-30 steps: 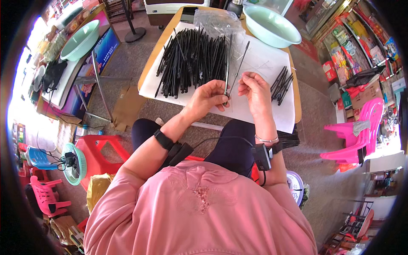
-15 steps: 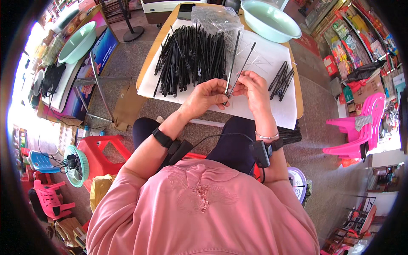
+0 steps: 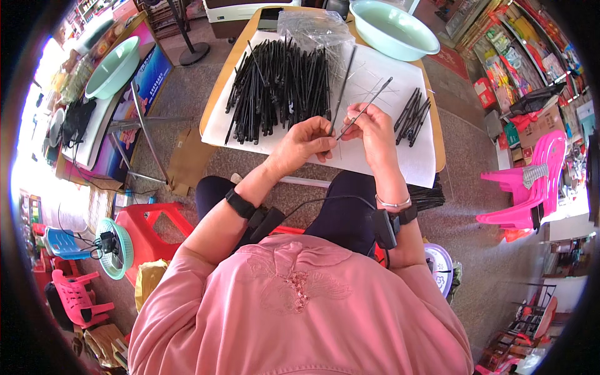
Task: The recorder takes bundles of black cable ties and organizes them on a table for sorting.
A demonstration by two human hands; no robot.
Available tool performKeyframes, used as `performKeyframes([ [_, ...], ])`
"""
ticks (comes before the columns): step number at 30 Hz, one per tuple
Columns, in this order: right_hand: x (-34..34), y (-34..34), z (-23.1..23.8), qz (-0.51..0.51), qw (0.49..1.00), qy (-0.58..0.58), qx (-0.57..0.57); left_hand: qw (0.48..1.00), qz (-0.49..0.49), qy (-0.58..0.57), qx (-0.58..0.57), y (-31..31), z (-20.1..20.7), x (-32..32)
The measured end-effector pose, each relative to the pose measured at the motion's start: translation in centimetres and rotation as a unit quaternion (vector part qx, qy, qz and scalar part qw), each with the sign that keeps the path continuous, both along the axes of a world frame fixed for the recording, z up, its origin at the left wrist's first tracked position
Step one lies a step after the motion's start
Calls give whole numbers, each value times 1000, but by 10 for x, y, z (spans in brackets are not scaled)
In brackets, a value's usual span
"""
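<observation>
At the frame's centre, the left hand pinches a thin black rod that runs up toward the top. The right hand, just beside it, grips another rod slanting to the upper right. Both hands hover over the white sheet on the worktop. A big rod pile lies upper left, a small bundle right.

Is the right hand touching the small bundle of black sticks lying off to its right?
Apart. The head view shows white sheet between the right hand and the small bundle.
</observation>
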State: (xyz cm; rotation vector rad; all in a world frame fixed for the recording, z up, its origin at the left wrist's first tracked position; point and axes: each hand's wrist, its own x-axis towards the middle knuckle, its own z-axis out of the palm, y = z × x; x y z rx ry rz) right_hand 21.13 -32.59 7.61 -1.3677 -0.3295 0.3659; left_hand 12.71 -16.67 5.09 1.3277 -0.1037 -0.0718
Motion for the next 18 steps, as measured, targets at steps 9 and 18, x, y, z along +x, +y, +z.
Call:
performKeyframes([
  [9,-22,-18,11,51,997,-61,3,995,68,-22,63,-12,-5,-1],
  [18,-23,-15,-4,37,995,-82,-53,992,111,-25,50,-17,2,-5],
])
